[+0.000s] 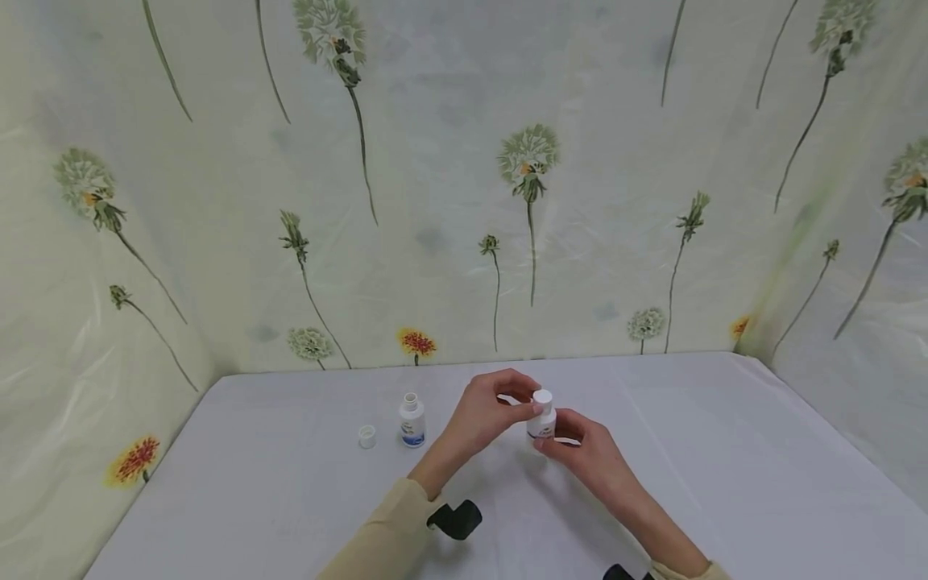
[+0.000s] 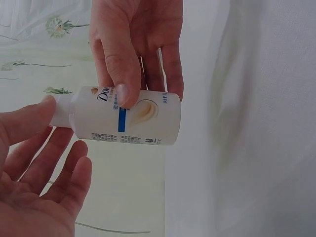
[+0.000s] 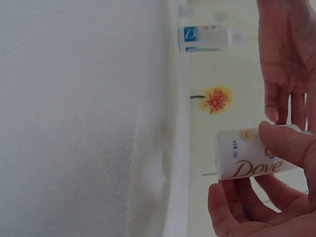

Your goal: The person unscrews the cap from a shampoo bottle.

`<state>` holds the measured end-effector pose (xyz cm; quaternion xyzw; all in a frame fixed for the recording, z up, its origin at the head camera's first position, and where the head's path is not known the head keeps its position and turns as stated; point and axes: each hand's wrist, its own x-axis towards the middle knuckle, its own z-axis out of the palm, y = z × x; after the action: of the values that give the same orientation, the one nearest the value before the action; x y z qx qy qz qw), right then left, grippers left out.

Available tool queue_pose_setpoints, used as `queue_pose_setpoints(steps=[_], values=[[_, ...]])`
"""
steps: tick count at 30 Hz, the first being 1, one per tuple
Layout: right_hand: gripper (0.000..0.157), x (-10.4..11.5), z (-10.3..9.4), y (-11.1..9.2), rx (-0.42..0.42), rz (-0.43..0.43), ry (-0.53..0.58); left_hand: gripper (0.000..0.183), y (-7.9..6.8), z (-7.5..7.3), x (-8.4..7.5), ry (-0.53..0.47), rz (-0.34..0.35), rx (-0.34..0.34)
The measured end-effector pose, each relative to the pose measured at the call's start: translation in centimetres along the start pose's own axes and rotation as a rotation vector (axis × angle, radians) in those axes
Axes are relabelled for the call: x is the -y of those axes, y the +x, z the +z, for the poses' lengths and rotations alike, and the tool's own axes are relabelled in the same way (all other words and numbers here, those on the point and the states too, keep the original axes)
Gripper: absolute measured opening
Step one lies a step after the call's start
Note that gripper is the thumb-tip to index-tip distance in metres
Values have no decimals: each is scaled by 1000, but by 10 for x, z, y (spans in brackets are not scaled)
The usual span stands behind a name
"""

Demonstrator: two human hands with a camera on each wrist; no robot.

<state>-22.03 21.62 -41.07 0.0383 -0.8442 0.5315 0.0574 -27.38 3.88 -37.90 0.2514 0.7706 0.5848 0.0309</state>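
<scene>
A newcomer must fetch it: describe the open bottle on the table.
On the white table, look left of the person's left hand. There a white bottle with blue on its label stands upright beside a loose white cap. Its open neck sets it apart from the capped Dove bottle in the right hand.

Right fingers (image 3: 223, 208) grip Dove bottle (image 3: 241, 155); blue-labelled bottle (image 3: 207, 38) beyond.

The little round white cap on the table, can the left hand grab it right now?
Probably not yet: the left hand is pinching the white top of the held white plastic bottle. If it lets go, it likely could, going around the uncapped white bottle beside the little round white cap.
</scene>
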Motion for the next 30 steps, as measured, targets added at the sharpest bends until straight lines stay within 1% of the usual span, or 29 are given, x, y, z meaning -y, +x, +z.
queue_pose_setpoints(steps=[8,11,15,21,26,30], values=[[40,5,5,-6,16,-2,18,18,-8,-7,0,14,10,-3],[40,5,7,-8,23,19,31,18,-12,-8,0,15,12,5],[40,7,10,-11,36,33,49,18,-17,-11,0,9,-2,12],[40,10,14,-16,56,11,69,19,-25,-17,-1,5,-7,10],[39,12,17,-19,76,-2,78,19,-31,-21,0,-6,3,11],[40,14,20,-21,99,-26,82,19,-36,-24,1,-6,-4,6]])
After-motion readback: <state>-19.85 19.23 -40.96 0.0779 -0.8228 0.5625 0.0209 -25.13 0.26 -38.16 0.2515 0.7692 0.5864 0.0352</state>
